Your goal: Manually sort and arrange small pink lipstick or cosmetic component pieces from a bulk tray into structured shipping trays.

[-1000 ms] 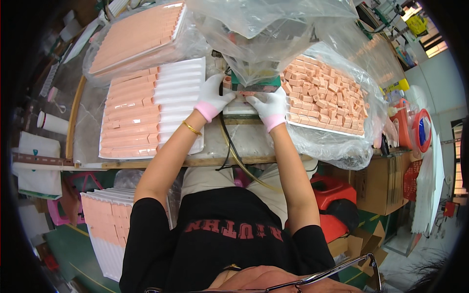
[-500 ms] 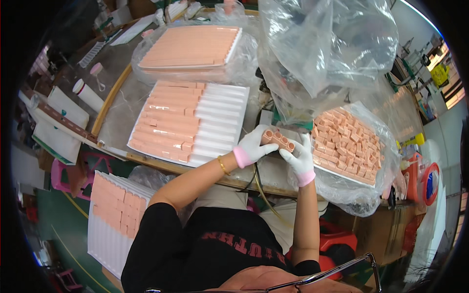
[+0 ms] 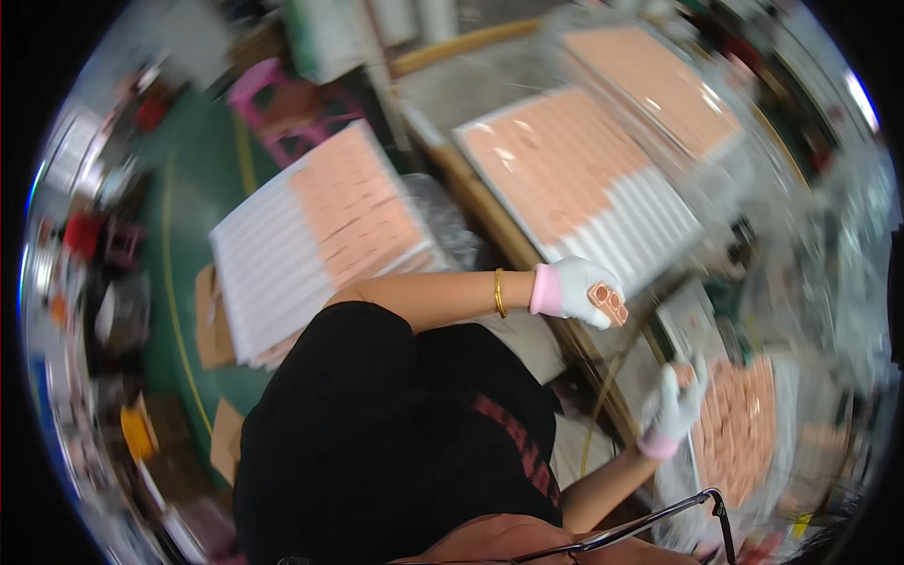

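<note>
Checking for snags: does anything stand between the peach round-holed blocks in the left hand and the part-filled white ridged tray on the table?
Nothing visible except the white gloved left hand, wrapped around the blocks near one corner of the tray; blur hides finer detail.

My 2 gloves [image 3: 570,284] look like soft, matt white knit. The peach pieces [image 3: 608,305] in my left fingers [image 3: 596,321] seem smooth and plastic. My bracelet [image 3: 500,293] is shiny gold-coloured metal — my shirt [image 3: 405,424], matt black cloth. Beyond: ribbed white plastic tray [image 3: 652,224], glossy clear film [image 3: 843,282], worktop [image 3: 461,85] with smooth wooden edging [image 3: 466,47].
</note>
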Available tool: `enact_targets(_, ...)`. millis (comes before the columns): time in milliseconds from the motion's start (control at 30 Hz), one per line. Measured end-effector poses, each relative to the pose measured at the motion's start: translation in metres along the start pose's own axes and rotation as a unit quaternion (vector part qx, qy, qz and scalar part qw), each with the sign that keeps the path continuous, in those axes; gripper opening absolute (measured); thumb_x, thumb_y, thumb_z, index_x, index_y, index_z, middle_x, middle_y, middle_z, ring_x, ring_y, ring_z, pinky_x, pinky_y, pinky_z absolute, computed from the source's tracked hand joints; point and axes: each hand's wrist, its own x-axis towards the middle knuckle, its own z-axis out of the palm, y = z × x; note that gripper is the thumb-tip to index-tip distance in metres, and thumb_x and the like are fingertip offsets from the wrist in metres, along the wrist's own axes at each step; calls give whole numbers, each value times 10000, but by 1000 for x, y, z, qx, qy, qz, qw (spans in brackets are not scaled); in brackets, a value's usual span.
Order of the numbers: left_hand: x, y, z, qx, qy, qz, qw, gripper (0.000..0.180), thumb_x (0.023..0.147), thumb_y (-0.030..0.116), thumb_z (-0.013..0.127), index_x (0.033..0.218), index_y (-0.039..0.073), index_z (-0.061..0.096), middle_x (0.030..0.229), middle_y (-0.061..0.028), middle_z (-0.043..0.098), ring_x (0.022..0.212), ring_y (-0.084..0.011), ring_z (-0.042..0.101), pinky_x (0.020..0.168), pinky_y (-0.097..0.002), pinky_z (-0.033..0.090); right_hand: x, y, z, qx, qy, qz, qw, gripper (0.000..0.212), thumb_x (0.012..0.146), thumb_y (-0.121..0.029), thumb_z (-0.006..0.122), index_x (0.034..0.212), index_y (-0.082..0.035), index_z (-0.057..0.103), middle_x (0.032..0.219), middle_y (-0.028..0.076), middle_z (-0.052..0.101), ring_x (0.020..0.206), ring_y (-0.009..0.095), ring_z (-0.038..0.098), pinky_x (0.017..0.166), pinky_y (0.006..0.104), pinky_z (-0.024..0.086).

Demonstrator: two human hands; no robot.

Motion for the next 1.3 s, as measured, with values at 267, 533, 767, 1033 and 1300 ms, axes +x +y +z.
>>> enact_targets(267, -247, -8, -200, 468, 359, -259, 765, 273, 773, 167, 635, 1029, 76, 651, 902, -78, 682, 779, -171, 649, 707, -289, 524, 30, -20, 44, 64, -150, -59, 985, 450, 835, -71, 625, 1241, 77, 504, 1169, 131, 552, 1039, 196, 528, 949, 310, 391)
enact_targets(533, -327, -4, -314, 509, 409, -420, 631, 134, 758, 131, 604, 874, 80, 651, 928, -141, 671, 863, -320, 638, 757, -393, 502, 30, -24, 81, 70, -198, -37, 977, 437, 843, -70, 622, 1243, 65, 508, 1128, 98, 558, 1021, 173, 528, 927, 292, 406)
enact_targets(767, -315, -27, -337, 493, 316, -444, 678, 153, 762, 117, 589, 892, 66, 651, 892, -156, 669, 853, -335, 631, 758, -376, 501, 21, -21, 78, 89, -195, 11, 977, 436, 815, -43, 632, 1221, 65, 516, 1102, 90, 552, 1000, 165, 523, 903, 282, 410)
enact_targets(1033, -363, -66, -322, 522, 347, -492, 604, 267, 833, 126, 531, 1092, 85, 576, 1072, -219, 604, 972, -412, 591, 853, -431, 481, 19, -9, 85, 82, -191, 4, 978, 433, 811, -50, 642, 1211, 67, 525, 1120, 92, 559, 1005, 174, 529, 927, 291, 399)
enact_targets(1300, -385, -128, -314, 117, 679, -213, 693, 549, 906, 237, 524, 1371, -13, 374, 1293, -165, 513, 1203, -250, 467, 1029, -345, 348, 18, -4, 83, 87, -179, 1, 980, 426, 812, -73, 658, 1197, 65, 538, 1089, 87, 575, 1000, 168, 532, 918, 286, 402)
